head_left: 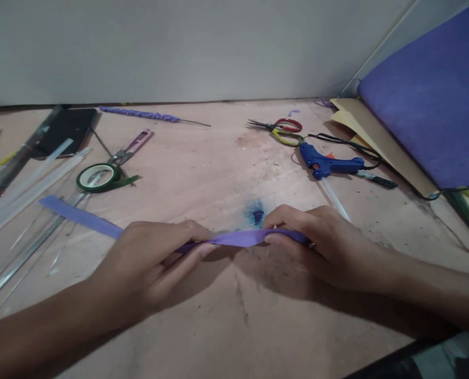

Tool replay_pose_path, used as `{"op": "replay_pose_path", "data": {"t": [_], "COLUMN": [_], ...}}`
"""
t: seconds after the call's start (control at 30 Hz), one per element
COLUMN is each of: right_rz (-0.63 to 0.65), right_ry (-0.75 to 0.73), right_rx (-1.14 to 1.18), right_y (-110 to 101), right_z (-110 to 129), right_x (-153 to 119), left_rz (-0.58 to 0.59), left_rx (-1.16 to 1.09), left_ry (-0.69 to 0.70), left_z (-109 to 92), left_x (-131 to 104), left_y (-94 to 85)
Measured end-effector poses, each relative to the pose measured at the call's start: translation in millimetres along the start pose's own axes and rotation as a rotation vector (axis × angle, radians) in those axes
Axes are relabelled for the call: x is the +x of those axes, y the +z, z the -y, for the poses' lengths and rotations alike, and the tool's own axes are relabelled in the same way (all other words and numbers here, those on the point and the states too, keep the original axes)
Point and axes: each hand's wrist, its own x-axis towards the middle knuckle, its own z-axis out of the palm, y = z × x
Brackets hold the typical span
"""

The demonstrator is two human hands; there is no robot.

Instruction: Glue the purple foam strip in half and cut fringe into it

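Observation:
A long strip of purple paper (pixel 242 238) stretches between my two hands, just above the table. My left hand (pixel 151 252) pinches it between thumb and fingers, and its free end sticks out to the left past that hand. Toward the other end, my right hand (pixel 321 242) also pinches the strip, with a short darker piece of it showing under the fingers. Between the hands the strip looks twisted or folded, wider in the middle and narrow at the left fingertips. A blue-green stain (pixel 257 215) marks the table just behind it.
At left lie green tape (pixel 96 178), a pink-handled cutting tool (pixel 135 146), clear sticks (pixel 32 184) and a dark phone (pixel 66 131). A purple-wrapped wire (pixel 139 114) lies at the back. Scissors (pixel 279 129), a blue glue gun (pixel 329 162) and purple sheets (pixel 427 100) are at right.

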Motion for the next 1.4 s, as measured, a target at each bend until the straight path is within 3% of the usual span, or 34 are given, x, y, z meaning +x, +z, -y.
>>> {"op": "replay_pose_path", "data": {"t": [0.23, 0.37, 0.53, 0.7, 0.8, 0.93, 1.2, 1.4], "right_rz": [0.162, 0.153, -0.009, -0.141, -0.158, -0.068, 0.096, 0.105], "right_ry": [0.015, 0.024, -0.095, -0.272, -0.291, -0.153, 0.017, 0.119], "right_rx": [0.316, 0.407, 0.294, 0.017, -0.068, 0.030, 0.167, 0.064], "right_y": [-7.7, -6.3, -2.3, 0.7, -1.5, -9.0, -19.1, -34.4], "right_z": [-5.3, -6.7, -7.3, -11.7, -11.6, -11.2, -33.5, -43.0], "right_x": [2.9, 1.6, -2.8, -4.1, -1.1, 5.1, 11.0, 16.1], "left_rz": [-0.067, -0.112, -0.122, -0.149, -0.135, -0.020, 0.334, 0.576], "left_rx": [-0.138, -0.198, -0.154, -0.181, -0.211, -0.262, -0.587, -0.500], "left_ry": [-0.018, -0.020, 0.022, 0.044, -0.079, -0.348, -0.409, -0.380], "left_z": [3.0, 1.2, -1.7, -4.0, -6.7, -7.3, 10.8, 21.6], "left_x": [-1.1, -3.3, -4.3, -3.3, -4.9, -1.5, 20.0, 25.4], "left_y": [-0.2, 2.3, -1.1, -0.4, -1.0, -7.1, -23.8, -53.1]}}
